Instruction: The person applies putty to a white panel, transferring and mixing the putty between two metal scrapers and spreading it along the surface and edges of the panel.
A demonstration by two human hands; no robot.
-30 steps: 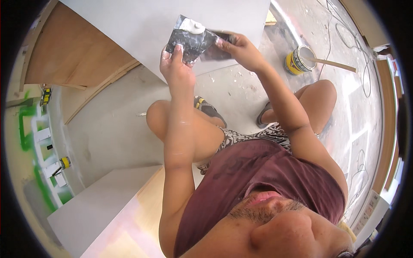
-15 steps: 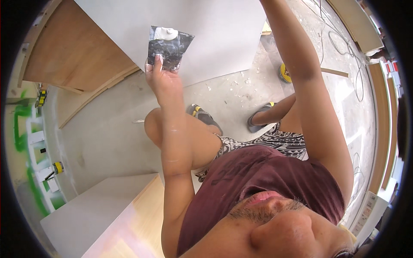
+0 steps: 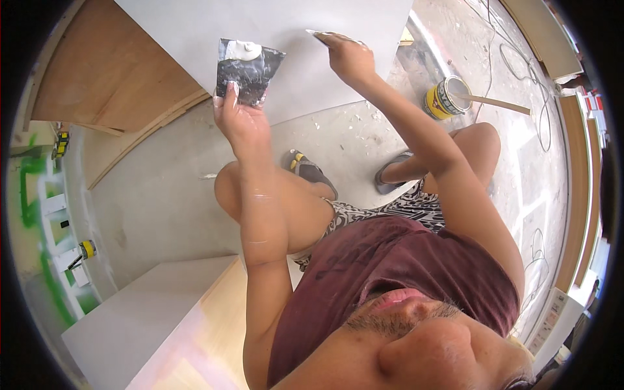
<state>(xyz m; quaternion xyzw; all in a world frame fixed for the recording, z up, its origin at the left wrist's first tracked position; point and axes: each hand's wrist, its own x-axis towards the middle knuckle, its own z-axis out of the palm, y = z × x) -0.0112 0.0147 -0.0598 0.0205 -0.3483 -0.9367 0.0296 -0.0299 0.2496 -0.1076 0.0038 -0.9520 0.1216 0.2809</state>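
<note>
My left hand (image 3: 242, 127) grips a dark, roughly square putty blade (image 3: 250, 78), thumb across its smeared face. A lump of white putty (image 3: 240, 51) sits along the far edge of that blade. My right hand (image 3: 352, 64) is closed round a putty knife (image 3: 320, 34), seen nearly edge-on, with white on its tip. Its handle is mostly hidden in the fingers. Both hands are over the large pale panel (image 3: 305, 88); whether the knife touches it I cannot tell.
A yellow and black bucket (image 3: 439, 101) with a wooden stick (image 3: 500, 105) across it stands on the right. Cable (image 3: 520, 62) loops over the floor beyond. A brown wooden board (image 3: 110, 71) lies far left. Near left is a white-topped box (image 3: 146, 302). White scraps dot the floor.
My right hand has come down and left into view with the putty knife, and the bucket now shows fully. My left hand has shifted slightly left with the putty blade.
</note>
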